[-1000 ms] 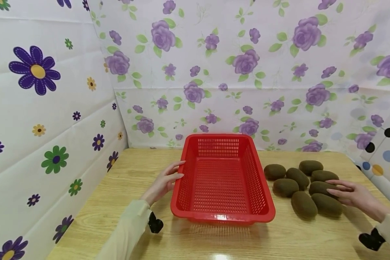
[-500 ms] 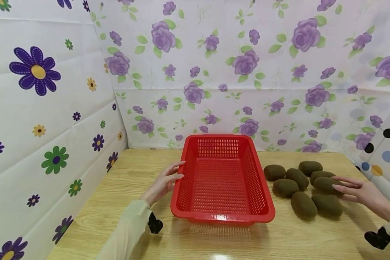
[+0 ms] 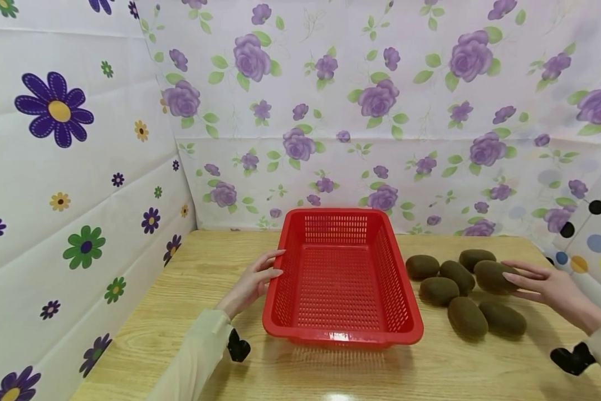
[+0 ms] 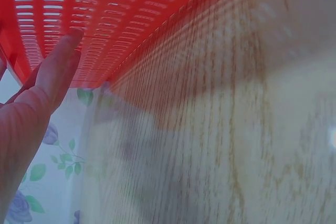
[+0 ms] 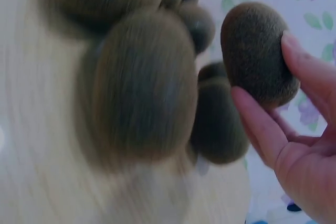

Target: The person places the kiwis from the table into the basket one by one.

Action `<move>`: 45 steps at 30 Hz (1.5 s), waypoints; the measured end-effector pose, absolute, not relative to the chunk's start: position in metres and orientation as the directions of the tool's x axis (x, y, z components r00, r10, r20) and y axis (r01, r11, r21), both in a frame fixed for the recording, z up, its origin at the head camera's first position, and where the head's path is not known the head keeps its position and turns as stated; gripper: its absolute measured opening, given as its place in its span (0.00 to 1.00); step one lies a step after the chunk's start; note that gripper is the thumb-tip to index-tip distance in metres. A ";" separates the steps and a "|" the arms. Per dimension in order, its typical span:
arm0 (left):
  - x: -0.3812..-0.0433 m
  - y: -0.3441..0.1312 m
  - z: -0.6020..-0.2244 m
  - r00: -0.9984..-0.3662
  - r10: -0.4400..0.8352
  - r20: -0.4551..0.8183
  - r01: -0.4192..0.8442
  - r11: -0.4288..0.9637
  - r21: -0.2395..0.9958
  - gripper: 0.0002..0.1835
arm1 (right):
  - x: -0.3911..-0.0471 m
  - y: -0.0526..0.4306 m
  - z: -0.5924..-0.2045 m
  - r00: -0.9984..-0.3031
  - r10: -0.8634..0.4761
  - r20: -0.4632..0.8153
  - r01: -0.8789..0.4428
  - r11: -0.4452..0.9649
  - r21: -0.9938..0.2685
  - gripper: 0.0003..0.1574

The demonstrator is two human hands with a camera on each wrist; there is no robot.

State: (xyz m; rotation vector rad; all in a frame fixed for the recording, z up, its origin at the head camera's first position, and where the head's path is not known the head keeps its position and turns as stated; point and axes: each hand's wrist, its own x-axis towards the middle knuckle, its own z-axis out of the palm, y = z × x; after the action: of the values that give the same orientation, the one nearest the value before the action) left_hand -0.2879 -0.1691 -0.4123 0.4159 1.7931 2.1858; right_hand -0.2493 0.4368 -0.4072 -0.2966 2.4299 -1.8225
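Note:
In the head view, a red plastic basket (image 3: 337, 336) with slotted walls stands on the table. My left hand (image 3: 247, 283) holds its left rim, and in the left wrist view a finger (image 4: 58, 69) lies against the outer wall. At the right, my right hand (image 3: 551, 287) pinches a brown kiwi (image 5: 257, 51) between thumb and fingers, lifted off the table. Several other kiwis (image 3: 468, 317) lie grouped between the basket and that hand. A large one (image 5: 147, 87) looks blurred in the right wrist view.
The wooden table (image 3: 220, 250) meets a flowered cloth backdrop (image 3: 330, 111) behind the basket. Another patterned cloth (image 3: 79, 195) rises along the left side. Both wrists carry a black object (image 3: 238, 346) under the sleeve cuff.
My right hand has picked a kiwi out of the group and raised it, shifting slightly back and up. The left hand and basket stay in place.

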 end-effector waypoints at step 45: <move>-0.287 -0.169 -0.412 -0.919 0.391 0.041 -0.029 -0.170 0.985 0.27 | -0.276 0.272 -0.322 -0.955 -0.297 -0.019 -0.020 0.127 -0.992 0.36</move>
State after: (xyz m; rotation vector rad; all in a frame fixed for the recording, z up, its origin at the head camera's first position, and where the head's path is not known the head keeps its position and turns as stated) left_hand -0.2868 -0.1687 -0.4120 0.4168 1.8169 2.1706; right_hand -0.2757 0.2716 -0.3217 -0.3138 2.1889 -1.9206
